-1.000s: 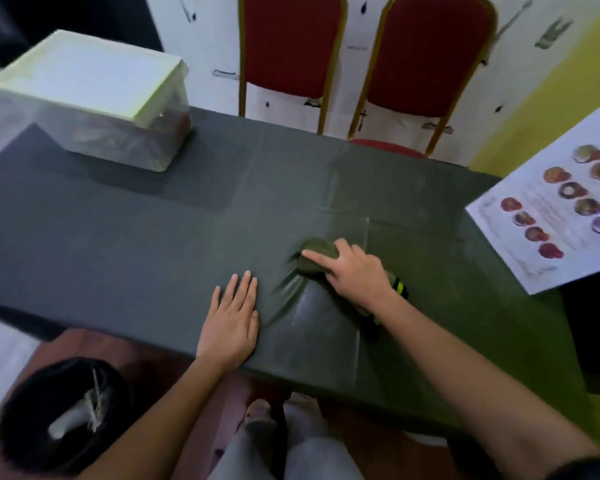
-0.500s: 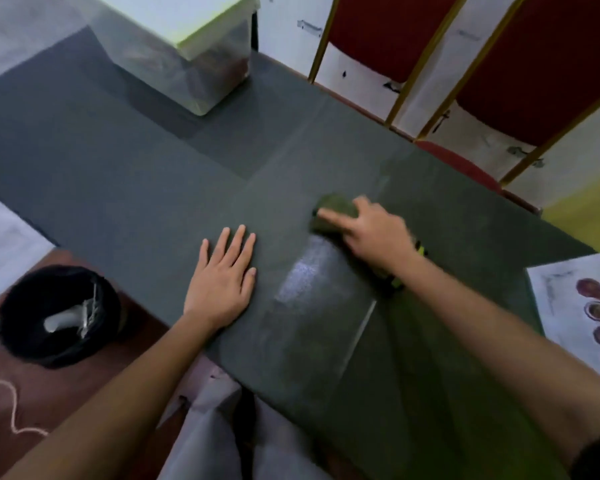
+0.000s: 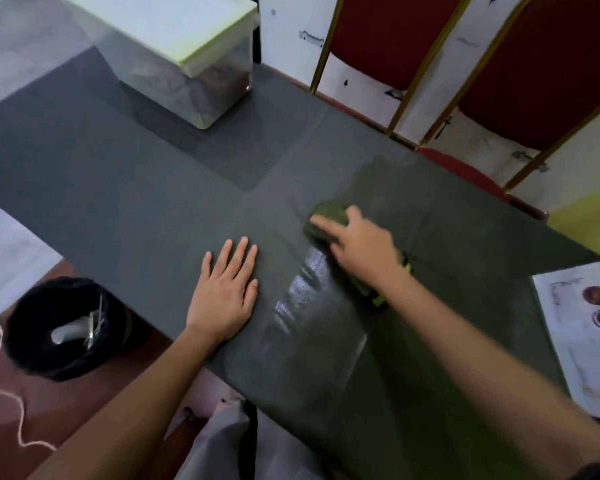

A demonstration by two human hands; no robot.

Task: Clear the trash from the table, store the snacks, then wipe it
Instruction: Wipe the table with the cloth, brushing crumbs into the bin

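Trash in bin (image 3: 63,327), snacks in lidded box (image 3: 187,64). Wiping underway: right hand (image 3: 364,251) presses green cloth (image 3: 328,216) with straight fingers, left hand (image 3: 226,292) flat on table (image 3: 118,188).

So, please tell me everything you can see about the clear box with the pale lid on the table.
The box looks like clear plastic with rounded lower corners, closed by a pale green, flat lid that overhangs its walls. It stands upright on the far left part of the dark table; its top left is cut off by the picture's edge. Brownish contents show dimly through the walls, too blurred to name. Neither hand touches it; only the table does.
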